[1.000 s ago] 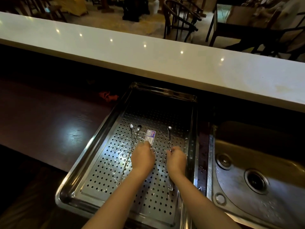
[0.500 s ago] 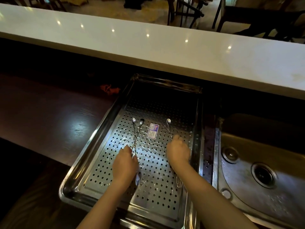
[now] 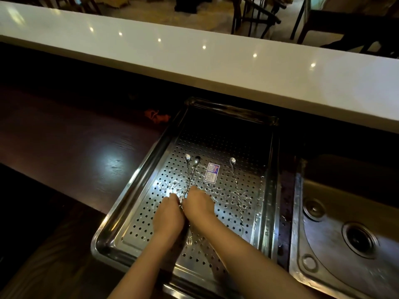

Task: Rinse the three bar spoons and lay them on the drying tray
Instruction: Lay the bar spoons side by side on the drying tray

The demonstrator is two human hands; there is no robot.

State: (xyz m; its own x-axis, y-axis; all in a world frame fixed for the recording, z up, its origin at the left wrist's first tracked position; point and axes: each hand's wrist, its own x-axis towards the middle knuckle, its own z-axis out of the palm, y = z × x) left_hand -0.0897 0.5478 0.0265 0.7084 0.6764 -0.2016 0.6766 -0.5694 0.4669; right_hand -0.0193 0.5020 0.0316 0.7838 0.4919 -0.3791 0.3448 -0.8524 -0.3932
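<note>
On perforated tray point(image 3: 138, 195), L hand point(image 3: 168, 214) & R hand point(image 3: 199, 205) grips pinched on 2 crossed spoons point(image 3: 191, 175).

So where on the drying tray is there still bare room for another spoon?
Free: the strip of drying tray between the sticker and the lone spoon, and the far end beyond the spoon bowls. Crowded: the left-centre, where both hands meet over the two crossed spoons.

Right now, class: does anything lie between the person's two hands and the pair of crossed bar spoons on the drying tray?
Nothing visible does. The left hand and right hand already meet on the crossed spoons, which lie on the drying tray.
</note>
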